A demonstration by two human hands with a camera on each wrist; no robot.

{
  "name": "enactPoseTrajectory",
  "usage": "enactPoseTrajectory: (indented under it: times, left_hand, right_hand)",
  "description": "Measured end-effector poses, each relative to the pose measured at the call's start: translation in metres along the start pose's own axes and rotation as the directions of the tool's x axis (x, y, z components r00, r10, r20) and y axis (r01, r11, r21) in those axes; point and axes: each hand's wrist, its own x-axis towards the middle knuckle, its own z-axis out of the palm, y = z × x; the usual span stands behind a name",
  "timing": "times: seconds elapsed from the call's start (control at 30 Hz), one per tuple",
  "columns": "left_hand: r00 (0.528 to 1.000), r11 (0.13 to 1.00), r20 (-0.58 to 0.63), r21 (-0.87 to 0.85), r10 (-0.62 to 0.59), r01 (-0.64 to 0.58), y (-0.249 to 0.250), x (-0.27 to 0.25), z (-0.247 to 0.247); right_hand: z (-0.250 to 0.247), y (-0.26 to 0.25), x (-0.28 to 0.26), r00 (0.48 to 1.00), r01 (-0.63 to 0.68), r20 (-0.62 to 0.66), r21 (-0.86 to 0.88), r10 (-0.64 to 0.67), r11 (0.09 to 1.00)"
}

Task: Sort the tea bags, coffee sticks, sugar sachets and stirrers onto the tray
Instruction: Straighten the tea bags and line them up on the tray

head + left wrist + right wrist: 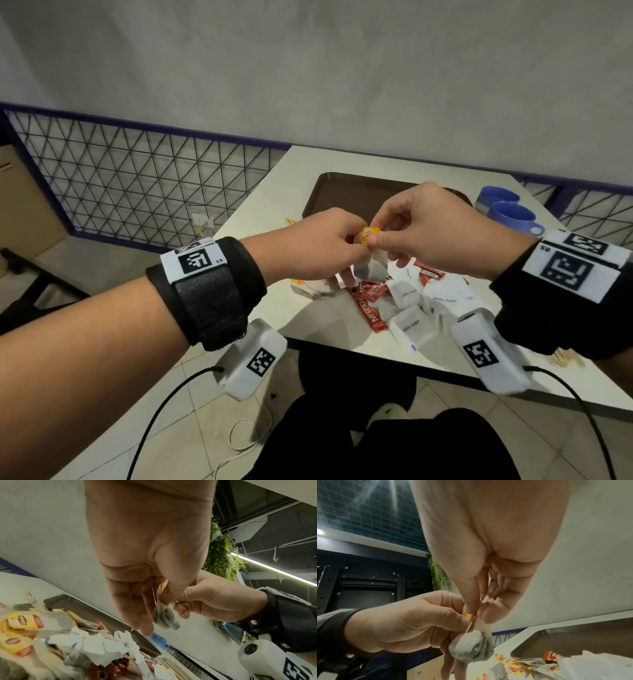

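1. Head view: risk first. Tea bag (371, 269) hangs by a thin string from a yellow tag (368, 236) pinched between both hands, raised above the bench (308, 318). A hard pull could tear the tag off or snap the string, dropping the bag into the mixed pile below the hands. Left hand (318, 245) and right hand (428, 229) both closed tight on the tag, fingertips meeting. Brown tray (342, 192) beyond the hands, visible part bare. Coffee sticks (371, 301) and sugar sachets (409, 323) heaped under and nearer than the hands. Stirrers (565, 358) below the right wrist at the bench edge. Two blue cups (507, 209) beyond the right hand.
2. Left wrist view: thumb and forefinger pinching the tag, other fingers loosely extended. Bag dangling below the pinch, clear of the pile. More tagged tea bags (30, 623) in the pile; strings look tangle-prone, could drag a neighbour along.
3. Right wrist view: thumb and forefinger clamped at the tag and string top, remaining fingers half open. Bag bunched just under the fingertips, touching the left fingers.
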Motion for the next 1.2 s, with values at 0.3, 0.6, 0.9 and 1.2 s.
enactPoseTrajectory:
  times: [0.3,0.6,0.9,1.2]
  left_hand:
    - [1.0,0.96,-0.009,0.28,-0.022,0.024,-0.012,0.04,-0.035]
    - [0.984,0.695,-0.051,0.702,-0.168,0.155,-0.084,0.097,-0.086]
    - [0.98,0.787,0.055,0.605,-0.193,0.121,-0.144,0.126,-0.097]
    - [0.988,0.809,0.11,0.587,-0.109,0.024,-0.164,0.124,-0.094]
  right_hand:
    - [-0.029,0.021,0.039,0.996,-0.039,0.075,-0.059,0.043,0.998]
    - [-0.042,0.067,0.205,0.974,-0.203,-0.101,0.007,0.203,0.979]
    - [0.022,0.12,0.334,0.972,-0.234,0.045,0.045,0.232,0.971]
    - [0.056,0.142,0.396,0.962,-0.272,0.008,0.011,0.272,0.962]
